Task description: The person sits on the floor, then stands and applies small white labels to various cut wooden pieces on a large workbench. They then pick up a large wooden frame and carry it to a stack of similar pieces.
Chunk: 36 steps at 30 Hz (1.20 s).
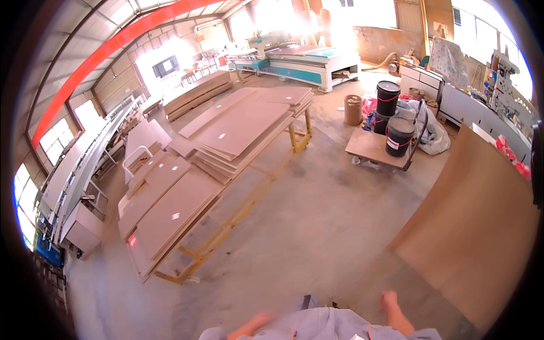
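My left hand (262,320) swings low in front of my grey clothing (328,326), smeared by motion, so its fingers cannot be read. To the right, my right hand (389,298) hangs over the floor with its fingers curled in, and nothing shows in it. Neither hand touches anything I can see. Nearest the right hand is a large brown sheet (470,226), which looks bent near the rim of the view. Ahead and to the left, flat brown panels (184,209) lie stacked on a yellow metal frame (212,245), several with small white labels.
A flat cart (362,146) at the right carries black buckets (400,136), with a brown drum (352,109) beside it. At the back stands a long white and teal machine (306,65). A conveyor line (85,164) runs along the left. White cabinets (473,113) line the right.
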Available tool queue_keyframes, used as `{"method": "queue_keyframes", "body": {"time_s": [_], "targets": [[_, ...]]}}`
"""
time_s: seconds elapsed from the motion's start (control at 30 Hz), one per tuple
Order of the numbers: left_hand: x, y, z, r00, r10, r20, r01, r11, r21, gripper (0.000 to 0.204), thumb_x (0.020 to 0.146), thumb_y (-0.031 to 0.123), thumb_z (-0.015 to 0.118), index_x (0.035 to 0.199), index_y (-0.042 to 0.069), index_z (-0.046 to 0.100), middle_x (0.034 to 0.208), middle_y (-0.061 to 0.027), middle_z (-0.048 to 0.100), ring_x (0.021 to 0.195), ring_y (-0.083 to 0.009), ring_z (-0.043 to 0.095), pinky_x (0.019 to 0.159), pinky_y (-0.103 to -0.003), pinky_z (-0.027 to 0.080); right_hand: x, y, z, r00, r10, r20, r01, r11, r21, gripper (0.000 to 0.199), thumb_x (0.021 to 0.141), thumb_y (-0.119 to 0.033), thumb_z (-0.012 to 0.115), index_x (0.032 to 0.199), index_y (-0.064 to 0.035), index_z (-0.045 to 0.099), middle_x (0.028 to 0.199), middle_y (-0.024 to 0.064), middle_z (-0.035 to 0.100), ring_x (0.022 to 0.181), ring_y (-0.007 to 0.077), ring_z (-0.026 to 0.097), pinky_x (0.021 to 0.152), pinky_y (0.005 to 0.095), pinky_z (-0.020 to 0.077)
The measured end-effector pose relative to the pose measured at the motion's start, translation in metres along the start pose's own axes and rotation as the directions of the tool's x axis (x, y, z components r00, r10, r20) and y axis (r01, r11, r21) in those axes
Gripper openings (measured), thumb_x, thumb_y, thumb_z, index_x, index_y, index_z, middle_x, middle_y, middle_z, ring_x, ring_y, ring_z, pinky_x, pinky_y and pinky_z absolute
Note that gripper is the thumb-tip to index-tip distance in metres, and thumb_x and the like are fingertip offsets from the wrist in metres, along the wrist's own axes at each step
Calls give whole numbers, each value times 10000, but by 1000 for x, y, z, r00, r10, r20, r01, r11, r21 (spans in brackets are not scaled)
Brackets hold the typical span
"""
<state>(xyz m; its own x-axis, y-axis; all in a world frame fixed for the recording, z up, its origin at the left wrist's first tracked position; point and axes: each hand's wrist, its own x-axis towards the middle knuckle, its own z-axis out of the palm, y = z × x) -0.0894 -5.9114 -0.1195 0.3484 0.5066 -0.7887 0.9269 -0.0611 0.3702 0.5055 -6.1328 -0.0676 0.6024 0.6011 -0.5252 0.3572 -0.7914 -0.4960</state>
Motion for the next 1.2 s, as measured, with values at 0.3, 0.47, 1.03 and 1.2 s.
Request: {"method": "queue_keyframes", "body": {"time_s": [0.3,0.47,1.03,1.2], "targets": [[174,30,-148,998,51,44,-57,984,166,347,780,310,573,1046,96,635,1047,-165,611,945,-299,595,727,-432,469,256,-263,-125,985,54,-163,89,652,753,91,802,-90,533,733,-65,587,616,42,574,522,136,536,441,270,409],[300,256,-400,893,269,-360,-197,955,223,331,806,369,498,892,89,651,849,-128,656,771,-300,622,706,-393,495,321,-170,-24,977,27,213,-62,986,155,126,783,-158,555,776,-75,650,767,92,631,627,196,606,549,336,498],[581,515,-756,975,128,-183,-194,890,-412,384,844,257,592,1111,-16,567,903,-156,648,847,-296,609,703,-396,489,845,-510,-261,999,-18,28,19,998,-59,204,756,-182,565,899,-76,665,877,103,666,788,268,638,690,384,510],[703,615,-882,943,311,-120,-296,947,124,424,821,291,599,1108,-21,572,1034,-186,630,986,-307,582,857,-391,442,964,-718,-426,952,95,-292,132,733,668,144,788,-150,594,870,-45,650,678,21,618,608,126,564,574,274,458]]}}
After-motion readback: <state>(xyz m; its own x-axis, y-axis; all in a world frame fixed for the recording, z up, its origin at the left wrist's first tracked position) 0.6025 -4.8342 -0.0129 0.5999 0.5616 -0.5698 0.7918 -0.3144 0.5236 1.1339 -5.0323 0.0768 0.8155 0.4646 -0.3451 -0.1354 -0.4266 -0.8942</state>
